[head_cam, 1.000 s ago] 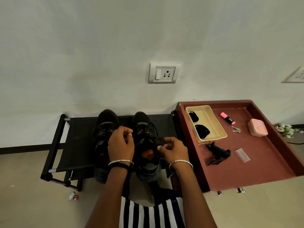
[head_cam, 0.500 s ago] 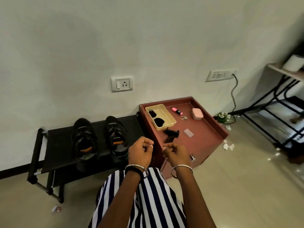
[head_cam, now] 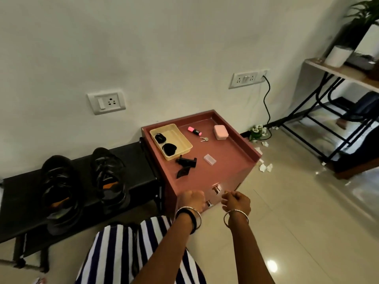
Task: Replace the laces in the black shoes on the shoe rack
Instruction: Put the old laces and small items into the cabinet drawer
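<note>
I have both hands low in front of the red cabinet [head_cam: 226,171], not at the footwear. My left hand [head_cam: 191,199] is curled into a fist against the cabinet front, and my right hand [head_cam: 238,202] is curled too, thumb and forefinger drawn together. No lace shows in either, though anything thin pinched there would be too small for me to tell.

What matters for the next move is direction. The black pair sits on the shoe rack [head_cam: 139,160], off to the left of both hands and well apart from them. The nearer shoe [head_cam: 108,177] stands closest to the cabinet, with the farther shoe [head_cam: 59,189] just beside it on its far side. Each lies with its long axis running from the rack's front edge toward the wall, with orange lining showing in the opening. My left hand is the closer one, so I judge it would lead any reach back.

Right at my fingers are the drawer pulls instead. The lower knob [head_cam: 209,203] is just beside my left hand, and the upper knob [head_cam: 216,189] sits between the two hands. My guess is that I am after a drawer, perhaps for fresh laces.
</note>
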